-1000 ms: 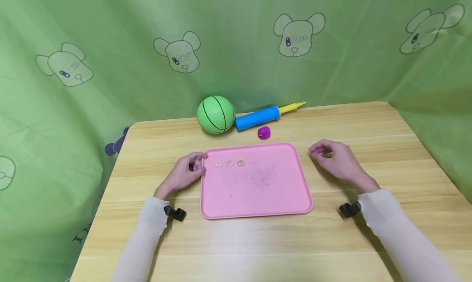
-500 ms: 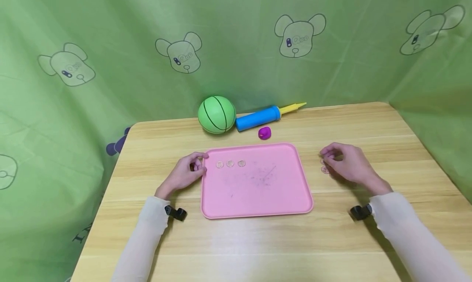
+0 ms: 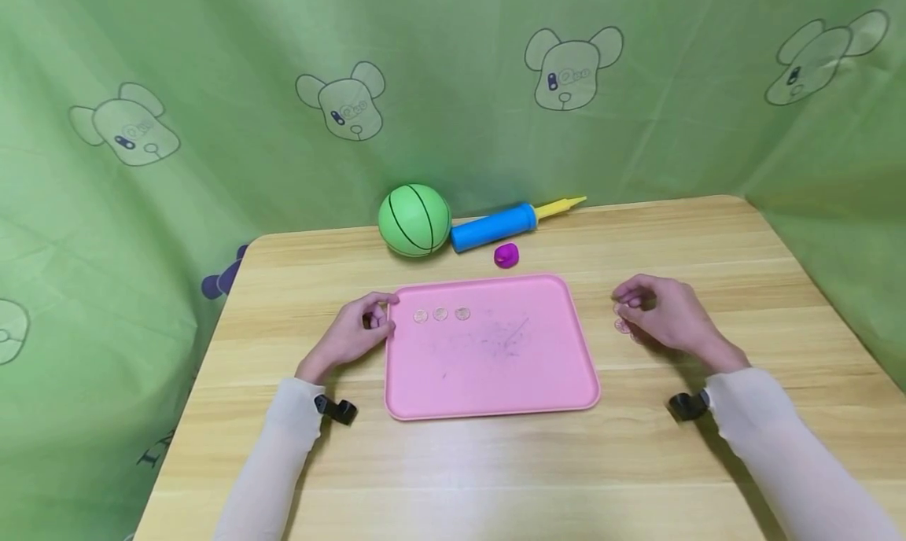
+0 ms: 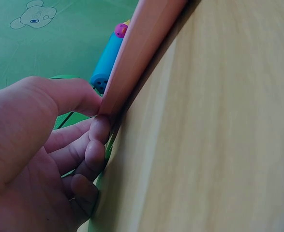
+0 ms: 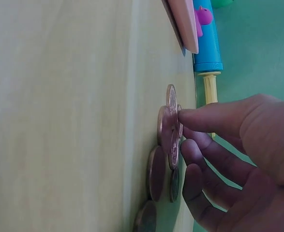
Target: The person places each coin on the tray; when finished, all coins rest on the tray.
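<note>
My left hand [image 3: 354,330] pinches the left rim of a pink tray [image 3: 524,384]. In the left wrist view its thumb lies on the rim and the other fingers curl by the tray's side. Three coins [image 3: 441,314] lie in a row in the tray's upper left. To the right of the tray, my right hand [image 3: 668,313] is low over a cluster of loose coins [image 5: 156,171] on the table. Thumb and forefinger pinch at a coin [image 5: 171,102] there; the forefinger's contact is partly hidden. From the head view, the hand covers most of this cluster.
Behind the tray, a green ball [image 3: 414,220] sits beside a blue hand pump [image 3: 495,227] with a yellow nozzle. Between pump and tray stands a small magenta toy duck [image 3: 506,255]. A green curtain [image 3: 453,93] hangs along the wooden table's [image 3: 439,478] back edge.
My right hand has moved right, away from the tray's edge and onto the loose coins, and hardly moves in the last half second. The left hand and tray stay in place.
</note>
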`<act>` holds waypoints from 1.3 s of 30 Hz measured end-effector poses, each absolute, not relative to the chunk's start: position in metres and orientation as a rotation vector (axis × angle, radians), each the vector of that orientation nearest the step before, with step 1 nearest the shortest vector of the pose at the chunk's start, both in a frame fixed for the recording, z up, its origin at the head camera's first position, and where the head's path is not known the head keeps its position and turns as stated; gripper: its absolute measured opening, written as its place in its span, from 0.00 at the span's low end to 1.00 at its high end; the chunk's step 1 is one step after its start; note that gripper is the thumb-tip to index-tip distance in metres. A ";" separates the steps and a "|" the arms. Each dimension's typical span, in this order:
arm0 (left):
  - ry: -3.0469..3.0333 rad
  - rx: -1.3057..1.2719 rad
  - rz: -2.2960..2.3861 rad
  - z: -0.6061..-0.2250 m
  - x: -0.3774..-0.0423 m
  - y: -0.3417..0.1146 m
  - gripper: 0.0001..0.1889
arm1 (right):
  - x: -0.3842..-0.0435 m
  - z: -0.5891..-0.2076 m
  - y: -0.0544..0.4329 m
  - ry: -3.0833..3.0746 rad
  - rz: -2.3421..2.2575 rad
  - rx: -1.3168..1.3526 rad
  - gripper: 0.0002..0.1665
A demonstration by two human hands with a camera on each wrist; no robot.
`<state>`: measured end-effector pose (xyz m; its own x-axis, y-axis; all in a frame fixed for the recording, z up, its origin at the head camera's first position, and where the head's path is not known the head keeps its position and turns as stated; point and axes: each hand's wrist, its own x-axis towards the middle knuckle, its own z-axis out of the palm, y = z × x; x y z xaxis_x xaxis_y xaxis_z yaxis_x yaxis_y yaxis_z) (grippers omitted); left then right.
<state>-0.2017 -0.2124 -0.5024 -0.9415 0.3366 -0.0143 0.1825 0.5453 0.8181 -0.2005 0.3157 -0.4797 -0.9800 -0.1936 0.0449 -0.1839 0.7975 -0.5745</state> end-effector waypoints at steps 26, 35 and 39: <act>2.624 0.439 1.327 -0.502 -0.202 -0.214 0.26 | -0.218 -0.462 0.316 2.713 -0.798 -0.355 0.25; 2.607 0.415 1.324 -0.503 -0.202 -0.213 0.27 | -0.217 -0.463 0.316 2.754 -0.850 -0.291 0.24; 2.611 0.416 1.325 -0.502 -0.201 -0.212 0.26 | -0.215 -0.464 0.316 2.753 -0.904 -0.246 0.22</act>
<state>-0.2015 -0.2121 -0.5017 -0.9438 0.3285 -0.0368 0.1643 0.5627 0.8102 -0.2153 0.3165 -0.4635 -0.9587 -0.2298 -0.1675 -0.0856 0.7951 -0.6004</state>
